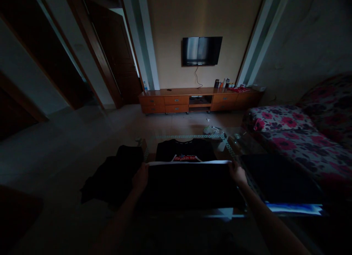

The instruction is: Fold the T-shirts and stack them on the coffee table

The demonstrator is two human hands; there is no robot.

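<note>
A black T-shirt (189, 185) lies on the glass table, its lower part folded up toward the neckline. Red and white lettering on its chest shows above the fold, partly covered. My left hand (140, 177) pinches the left end of the pale folded edge. At the right end of that same edge, my right hand (238, 173) is closed on the cloth. Left of the shirt is a crumpled dark garment (118, 172). To the right lies a flat, dark folded garment (280, 180) with a blue and white strip at its near edge.
The glass table (192, 136) has a patterned border. Beyond it stand a wooden TV cabinet (176, 101) with bottles on top and a wall-mounted television (202, 51). A floral sofa (291, 137) is at the right. A plastic bag (213, 131) shows near the table's far edge.
</note>
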